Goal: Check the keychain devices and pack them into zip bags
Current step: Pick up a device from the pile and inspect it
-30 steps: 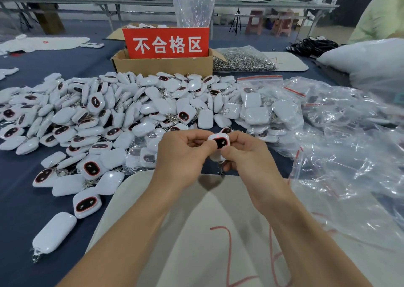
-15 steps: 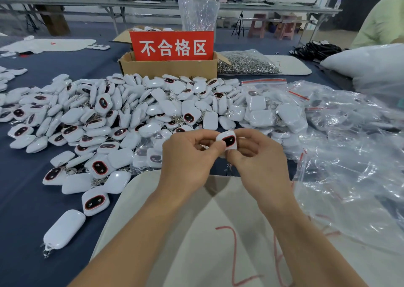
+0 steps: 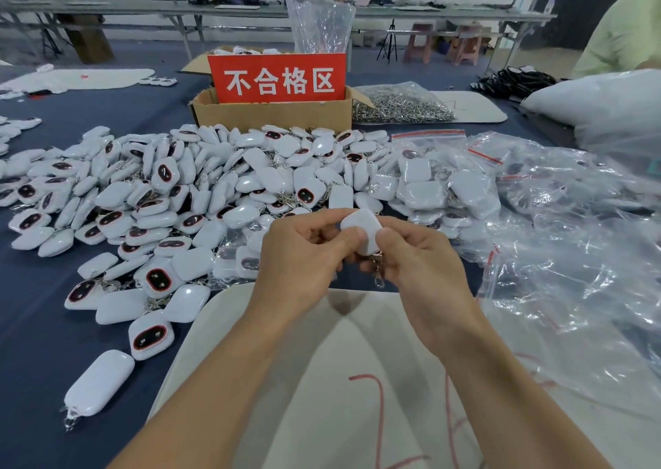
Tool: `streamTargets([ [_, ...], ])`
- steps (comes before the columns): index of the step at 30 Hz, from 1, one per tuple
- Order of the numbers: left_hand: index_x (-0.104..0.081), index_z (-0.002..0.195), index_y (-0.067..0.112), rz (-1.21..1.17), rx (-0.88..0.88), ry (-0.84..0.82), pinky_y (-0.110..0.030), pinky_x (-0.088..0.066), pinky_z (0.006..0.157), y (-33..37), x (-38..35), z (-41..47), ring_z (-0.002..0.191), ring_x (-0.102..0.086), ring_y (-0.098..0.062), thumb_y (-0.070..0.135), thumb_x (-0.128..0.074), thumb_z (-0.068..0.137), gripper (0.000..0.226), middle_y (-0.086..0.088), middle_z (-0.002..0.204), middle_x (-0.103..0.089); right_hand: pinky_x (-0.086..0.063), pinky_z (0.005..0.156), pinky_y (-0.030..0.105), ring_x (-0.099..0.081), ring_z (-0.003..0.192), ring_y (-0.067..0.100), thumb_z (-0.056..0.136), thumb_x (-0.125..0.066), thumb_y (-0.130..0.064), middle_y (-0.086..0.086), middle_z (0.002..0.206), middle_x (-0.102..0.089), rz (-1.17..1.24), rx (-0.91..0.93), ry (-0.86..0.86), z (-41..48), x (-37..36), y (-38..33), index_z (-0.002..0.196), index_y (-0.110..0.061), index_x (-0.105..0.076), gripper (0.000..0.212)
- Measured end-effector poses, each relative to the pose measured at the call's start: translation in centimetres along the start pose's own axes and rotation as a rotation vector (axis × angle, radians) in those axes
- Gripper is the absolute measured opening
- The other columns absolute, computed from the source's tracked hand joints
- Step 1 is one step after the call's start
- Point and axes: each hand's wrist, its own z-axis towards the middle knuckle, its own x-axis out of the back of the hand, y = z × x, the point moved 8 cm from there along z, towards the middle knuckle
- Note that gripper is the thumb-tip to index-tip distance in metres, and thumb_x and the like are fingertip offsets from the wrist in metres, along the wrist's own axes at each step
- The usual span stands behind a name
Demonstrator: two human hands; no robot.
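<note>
A white keychain device [image 3: 361, 229] is held above the white board [image 3: 272, 325], plain white side up, with its metal clasp [image 3: 378, 278] hanging below. My left hand [image 3: 304, 250] pinches its left edge and my right hand [image 3: 418, 257] grips its right side. A big pile of loose white devices [image 3: 186, 197], many showing a dark oval screen, covers the blue table behind and to the left. Devices packed in zip bags [image 3: 422, 186] lie behind my hands to the right. Empty clear zip bags [image 3: 572, 254] are heaped on the right.
A cardboard box [image 3: 272, 114] with a red sign [image 3: 277, 79] stands behind the pile. A bag of metal rings [image 3: 400, 104] lies to its right. A person in a green top [image 3: 622, 28] sits at the far right behind a white sack [image 3: 601, 107].
The device has been turned over in my hands: its dark screen faced up before, now the plain white back shows. Both hands stay at the same spot.
</note>
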Motion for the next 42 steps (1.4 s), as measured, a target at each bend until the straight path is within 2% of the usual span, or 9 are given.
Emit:
streamTargets([
  [4, -0.081, 0.088, 0.049, 0.007, -0.042, 0.034, -0.020, -0.045, 0.049, 0.5, 0.2, -0.3, 0.049, -0.051, -0.008, 0.025, -0.079, 0.084, 0.025, 0.005, 0.060, -0.068, -0.052, 0.076, 0.035, -0.068, 0.080, 0.020, 0.102, -0.052, -0.010, 0.019, 0.093, -0.076, 0.058, -0.043, 0.023, 0.0, 0.1, 0.2, 0.094, -0.021, -0.083, 0.034],
  [8, -0.078, 0.081, 0.054, 0.064, -0.040, 0.105, -0.020, -0.049, 0.052, 0.4, 0.7, -0.5, 0.050, -0.054, -0.007, 0.021, -0.081, 0.082, 0.034, 0.006, 0.063, -0.072, -0.055, 0.079, 0.025, -0.073, 0.079, 0.003, 0.089, -0.072, -0.010, -0.007, 0.084, -0.080, -0.165, 0.056, 0.222, -0.2, 1.6, -0.4, 0.092, -0.029, -0.082, 0.022],
  [13, -0.079, 0.073, 0.047, 0.027, 0.020, 0.193, -0.029, -0.045, 0.051, 0.1, 1.3, -0.5, 0.047, -0.050, -0.011, 0.034, -0.082, 0.075, 0.014, -0.001, 0.054, -0.064, -0.047, 0.072, 0.006, -0.068, 0.078, -0.005, 0.080, -0.076, -0.012, -0.023, 0.086, -0.072, -0.507, 0.193, 0.198, -1.3, -0.3, -1.1, 0.124, -0.040, -0.069, 0.053],
  [18, -0.082, 0.079, 0.040, -0.031, 0.076, 0.100, -0.022, -0.043, 0.046, -0.1, 0.9, -0.4, 0.043, -0.048, -0.011, 0.026, -0.083, 0.087, 0.016, 0.006, 0.053, -0.063, -0.043, 0.063, 0.015, -0.056, 0.067, 0.008, 0.094, -0.067, -0.018, -0.006, 0.074, -0.066, -0.557, 0.133, 0.089, -0.6, -0.4, -0.3, 0.120, -0.040, -0.066, 0.034],
  [22, -0.083, 0.080, 0.037, -0.016, 0.017, 0.043, -0.021, -0.041, 0.046, 0.4, 0.3, -0.5, 0.044, -0.047, -0.012, 0.040, -0.078, 0.088, 0.009, 0.007, 0.052, -0.061, -0.057, 0.078, 0.037, -0.066, 0.083, 0.015, 0.094, -0.060, -0.017, -0.006, 0.089, -0.073, -0.572, 0.179, 0.049, -0.6, -0.8, -0.6, 0.107, -0.036, -0.064, 0.023],
  [26, -0.080, 0.070, 0.030, -0.012, 0.008, 0.032, -0.023, -0.041, 0.049, 0.4, 0.3, -0.5, 0.046, -0.049, -0.013, 0.052, -0.068, 0.082, 0.028, 0.002, 0.054, -0.060, -0.057, 0.087, 0.054, -0.066, 0.091, 0.030, 0.095, -0.059, -0.015, 0.002, 0.093, -0.073, -0.362, 0.154, 0.017, -0.4, -0.7, -0.4, 0.104, -0.025, -0.065, 0.015],
  [30, -0.077, 0.076, 0.037, 0.225, -0.004, 0.266, -0.030, -0.047, 0.058, 0.1, 3.1, -0.3, 0.051, -0.051, -0.007, 0.043, -0.066, 0.086, 0.016, 0.005, 0.057, -0.064, -0.060, 0.075, 0.032, -0.067, 0.083, 0.023, 0.099, -0.058, -0.006, 0.008, 0.102, -0.078, 0.191, -0.050, 0.118, 0.3, 0.8, 1.0, 0.096, -0.023, -0.075, 0.024],
  [33, -0.068, 0.069, 0.043, 0.546, -0.024, 0.333, -0.026, -0.042, 0.058, 0.4, 3.6, -0.6, 0.060, -0.058, -0.005, 0.054, -0.064, 0.082, 0.018, 0.016, 0.060, -0.063, -0.057, 0.070, 0.033, -0.066, 0.073, 0.022, 0.094, -0.058, -0.010, 0.018, 0.108, -0.076, 0.521, -0.248, 0.080, 0.5, 1.4, 2.1, 0.108, -0.011, -0.069, 0.018],
  [42, -0.031, 0.100, 0.039, 0.973, 0.037, 0.223, -0.035, -0.023, 0.057, -0.5, 2.1, -0.6, 0.067, -0.049, -0.023, 0.056, -0.063, 0.085, 0.039, 0.012, 0.069, -0.053, -0.049, 0.053, 0.028, -0.055, 0.059, 0.019, 0.098, -0.043, -0.007, 0.027, 0.101, -0.074, 0.505, -0.367, 0.038, 0.2, 0.7, 3.0, 0.116, 0.009, -0.066, 0.033],
])
